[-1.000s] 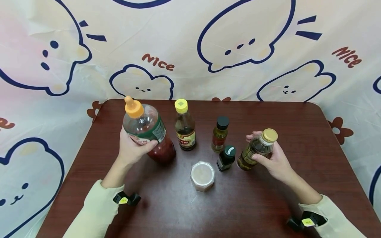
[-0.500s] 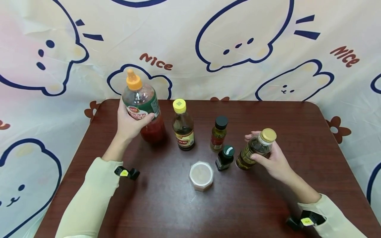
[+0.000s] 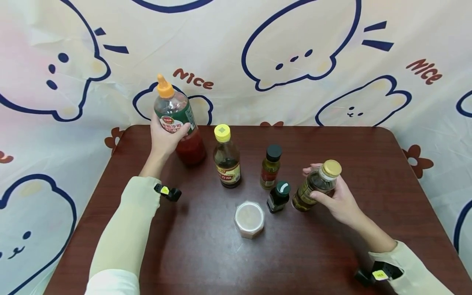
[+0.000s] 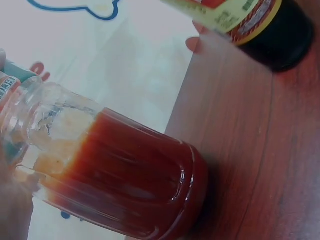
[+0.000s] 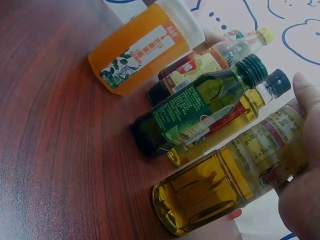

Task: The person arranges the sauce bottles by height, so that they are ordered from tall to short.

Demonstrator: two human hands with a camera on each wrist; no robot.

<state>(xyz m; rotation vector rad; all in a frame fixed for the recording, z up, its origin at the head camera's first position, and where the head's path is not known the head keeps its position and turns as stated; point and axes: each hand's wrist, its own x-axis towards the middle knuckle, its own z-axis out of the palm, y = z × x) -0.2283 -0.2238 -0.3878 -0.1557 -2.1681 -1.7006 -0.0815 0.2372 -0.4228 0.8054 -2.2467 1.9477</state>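
Observation:
At the table's back left, my left hand [image 3: 164, 137] grips a large squeeze bottle of red sauce [image 3: 191, 150] with an orange nozzle cap, around its green label. Its base is at the tabletop; I cannot tell whether it touches. In the left wrist view the thick red sauce [image 4: 135, 175] fills the lower part. On the right, my right hand [image 3: 344, 201] holds a gold-capped bottle of yellow oil [image 5: 200, 192], thumb on the near side. Next to that bottle stand a small dark green bottle [image 3: 278, 199] and a black-capped oil bottle [image 3: 270, 171].
A yellow-capped dark sauce bottle [image 3: 227, 164] stands right of the red sauce. Nearer the front is a white-lidded jar [image 3: 249, 219], with orange contents in the right wrist view. A printed cloth [image 3: 228, 37] hangs behind the brown table [image 3: 228, 266].
My left hand has carried the red sauce bottle back and slightly left, away from the dark sauce bottle, and the bottle stands more upright. The right hand has stayed put on the oil bottle.

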